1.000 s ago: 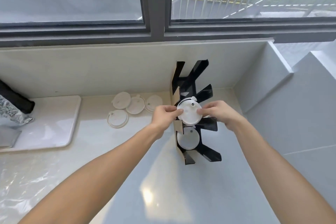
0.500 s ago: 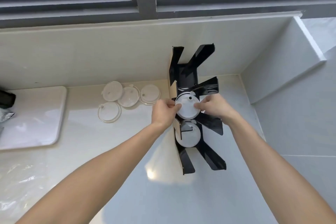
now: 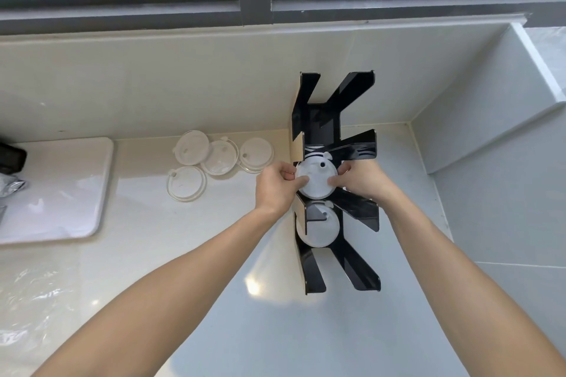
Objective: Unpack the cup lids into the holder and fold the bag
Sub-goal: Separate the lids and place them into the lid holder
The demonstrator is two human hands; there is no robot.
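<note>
Two hands grip one lid (image 3: 317,177) at the middle slot of the black holder (image 3: 332,119): left hand (image 3: 277,185) pinches its left rim, right hand (image 3: 361,179) its right rim. Another lid (image 3: 318,228) sits in the slot below; four loose lids (image 3: 219,159) lie on the counter (image 3: 214,254) just left. Judgement: keep the lid level, press both edges evenly, seat fully between the fins. The crumpled bag (image 3: 27,309) lies at front left, unfolded. No brand or writing readable.
</note>
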